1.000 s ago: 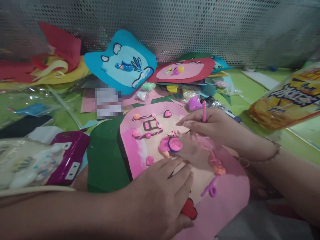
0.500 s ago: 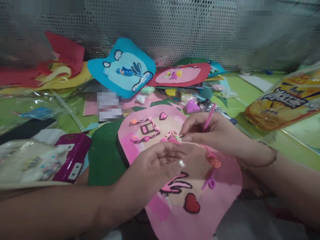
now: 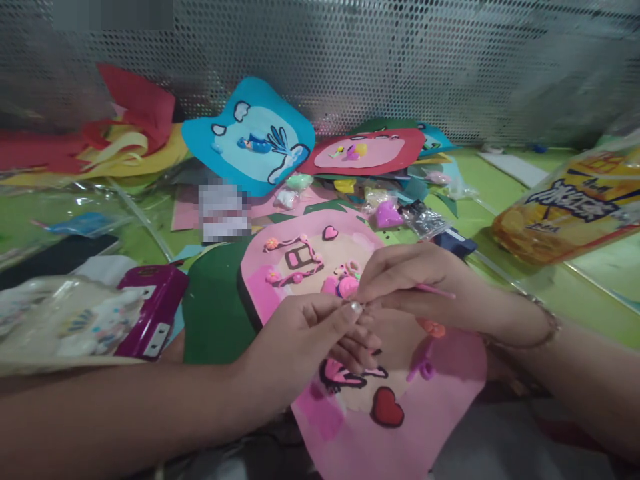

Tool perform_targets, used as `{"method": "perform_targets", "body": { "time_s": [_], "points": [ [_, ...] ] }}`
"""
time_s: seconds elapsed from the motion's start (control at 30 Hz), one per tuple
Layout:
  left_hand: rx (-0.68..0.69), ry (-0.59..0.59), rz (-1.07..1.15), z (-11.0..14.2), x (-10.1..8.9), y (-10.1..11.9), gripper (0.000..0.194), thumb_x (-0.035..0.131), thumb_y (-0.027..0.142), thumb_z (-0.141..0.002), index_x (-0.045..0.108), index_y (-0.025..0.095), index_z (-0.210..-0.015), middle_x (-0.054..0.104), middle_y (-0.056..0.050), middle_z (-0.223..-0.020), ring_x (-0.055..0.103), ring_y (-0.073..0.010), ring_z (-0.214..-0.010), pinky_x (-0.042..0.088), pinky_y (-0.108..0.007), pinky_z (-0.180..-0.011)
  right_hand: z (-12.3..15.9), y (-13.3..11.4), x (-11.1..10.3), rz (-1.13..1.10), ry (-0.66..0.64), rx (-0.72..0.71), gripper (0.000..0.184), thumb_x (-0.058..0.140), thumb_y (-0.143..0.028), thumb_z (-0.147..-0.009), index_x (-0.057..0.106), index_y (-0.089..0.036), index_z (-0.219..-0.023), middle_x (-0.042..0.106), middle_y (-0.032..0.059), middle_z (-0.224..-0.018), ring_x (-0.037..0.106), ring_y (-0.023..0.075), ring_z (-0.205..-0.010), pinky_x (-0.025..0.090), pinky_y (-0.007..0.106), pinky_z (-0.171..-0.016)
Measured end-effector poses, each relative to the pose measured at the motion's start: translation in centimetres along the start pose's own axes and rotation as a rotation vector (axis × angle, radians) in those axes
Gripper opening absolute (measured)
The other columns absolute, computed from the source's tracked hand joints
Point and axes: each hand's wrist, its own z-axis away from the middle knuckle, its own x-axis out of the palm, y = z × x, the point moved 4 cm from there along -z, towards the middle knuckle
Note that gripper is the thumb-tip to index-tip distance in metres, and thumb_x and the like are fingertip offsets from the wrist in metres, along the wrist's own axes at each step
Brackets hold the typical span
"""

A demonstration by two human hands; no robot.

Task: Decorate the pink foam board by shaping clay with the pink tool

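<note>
Over a pink paper cut-out (image 3: 425, 427) with clay decorations, my two hands meet at the fingertips. My left hand (image 3: 310, 333) is closed in a thumb-and-forefinger pinch; whatever is in the pinch is too small or hidden. A slim pink clay modelling tool (image 3: 436, 291) lies in my right hand (image 3: 417, 277), its handle pointing right and its tip hidden. The right fingertips touch the left ones. Just beyond them sits a pink clay figure (image 3: 345, 287) on the paper. A red heart (image 3: 387, 407) and a purple clay curl (image 3: 425, 369) are nearer me.
A green sheet (image 3: 215, 313) lies under the pink cut-out. At left are a purple case (image 3: 160, 310) and a dark flat object (image 3: 65, 260). Blue (image 3: 200, 143) and red (image 3: 413, 157) cut-outs lean at the back. A yellow snack bag (image 3: 570, 207) stands at right.
My right hand has drawn back from the clay figure to my left fingertips, and the tool has tipped from upright to nearly flat. My left fingers have come together in a pinch.
</note>
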Motion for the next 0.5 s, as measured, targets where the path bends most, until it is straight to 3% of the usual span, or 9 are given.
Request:
{"method": "perform_targets", "body": {
  "time_s": [0.2, 0.4, 0.5],
  "points": [
    [-0.023, 0.0, 0.007, 0.19, 0.06, -0.14, 0.034, 0.066, 0.041, -0.083, 0.065, 0.009, -0.071, 0.066, -0.006, -0.059, 0.06, -0.01, -0.051, 0.046, -0.017, -0.05, -0.06, 0.26, -0.17, 0.075, 0.049, 0.026, 0.019, 0.068, -0.018, -0.081, 0.066, -0.015, -0.1, 0.069, 0.005, -0.084, 0.064, 0.0105, -0.075, 0.049, 0.021, -0.069],
    [-0.042, 0.003, 0.046, -0.02, 0.12, -0.13, 0.038, 0.071, 0.047, -0.077, 0.063, 0.01, -0.073, 0.066, -0.004, -0.059, 0.06, -0.0094, -0.05, 0.047, -0.016, -0.05, -0.13, -0.24, 0.02, 0.132, 0.0, -0.014, 0.005, 0.06, -0.017, -0.087, 0.064, -0.013, -0.087, 0.065, 0.0048, -0.075, 0.059, 0.0095, -0.069, 0.044, 0.019, -0.064],
    [-0.073, -0.004, 0.07, -0.01, 0.14, -0.36, 0.046, 0.072, 0.053, -0.073, 0.064, 0.008, -0.078, 0.068, -0.007, -0.064, 0.063, -0.0111, -0.054, 0.049, -0.018, -0.054, -0.02, -0.61, -0.08, 0.186, 0.038, -0.024, 0.022, 0.052, -0.02, -0.092, 0.057, -0.015, -0.07, 0.054, 0.0013, -0.062, 0.05, 0.0074, -0.057, 0.037, 0.019, -0.055]
  ]
}}
